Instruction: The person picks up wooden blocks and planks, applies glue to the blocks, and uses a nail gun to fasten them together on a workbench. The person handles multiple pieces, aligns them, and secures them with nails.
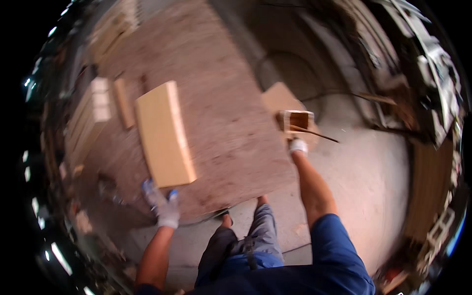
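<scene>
My left hand [164, 208], in a pale glove with blue fingertips, is open beside the near end of a light wooden board [162, 132]. Its fingers are apart, and blur hides whether they touch the wood. The board lies on a large brown worktable [226, 123]. Stretched out to the right, my right hand [298, 146] wears a whitish glove and is at the near side of a small square container [296, 118] with a pale rim and brown inside. A thin dark stick [317, 133] slants out of that container. The right fingers are mostly hidden.
Stacked pale wooden pieces [93, 110] stand at the table's left, with a narrow wooden strip [124, 103] beside them. More stacked timber [113, 32] is at the far left. A cardboard-coloured panel [280, 98] lies behind the container. Cluttered racks [423, 73] line the right.
</scene>
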`<state>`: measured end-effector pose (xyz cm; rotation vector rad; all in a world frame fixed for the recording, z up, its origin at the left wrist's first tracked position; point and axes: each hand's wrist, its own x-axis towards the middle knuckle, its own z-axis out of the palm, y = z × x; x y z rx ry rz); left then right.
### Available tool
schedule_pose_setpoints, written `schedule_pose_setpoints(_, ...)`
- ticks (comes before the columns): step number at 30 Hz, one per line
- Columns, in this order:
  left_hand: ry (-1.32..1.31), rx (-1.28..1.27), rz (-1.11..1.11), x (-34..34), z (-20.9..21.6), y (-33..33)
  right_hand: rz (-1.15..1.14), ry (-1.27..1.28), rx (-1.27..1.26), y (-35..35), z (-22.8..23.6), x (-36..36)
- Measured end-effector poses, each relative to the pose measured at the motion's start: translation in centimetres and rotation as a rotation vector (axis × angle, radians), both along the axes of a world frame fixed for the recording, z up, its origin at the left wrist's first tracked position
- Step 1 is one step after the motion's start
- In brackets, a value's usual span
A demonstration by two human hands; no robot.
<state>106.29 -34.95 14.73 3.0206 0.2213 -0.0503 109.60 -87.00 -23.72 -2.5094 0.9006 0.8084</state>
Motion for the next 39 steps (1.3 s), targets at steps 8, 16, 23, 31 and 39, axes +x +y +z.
schedule_pose_setpoints(8, -0.012, 0.009, -0.003, 0.3, 0.9, 1.4, -0.769, -0.443, 0.576, -4.6, -0.8, -8.5)
schedule_pose_setpoints(16, 0.007, -0.151, -0.013, 1.0, 2.4, 2.0, -0.745, 0.212, 0.525, 3.7, 17.0, -27.6)
schedule_pose_setpoints(23, 0.136, -0.419, -0.234, 1.0, 3.5, 6.4, -0.601, 0.124, 0.539, 24.1, 30.4, -34.6)
schedule_pose_setpoints(31, 0.025, -0.788, -0.267, -7.7, 6.7, 19.8, -0.083, -0.172, 0.553, 42.7, 43.3, -25.8)
schedule_pose_setpoints(39, 0.056, -0.729, 0.453, -25.2, 3.0, 37.3, 0.558, -0.478, 0.489, 53.8, 46.5, -15.2)
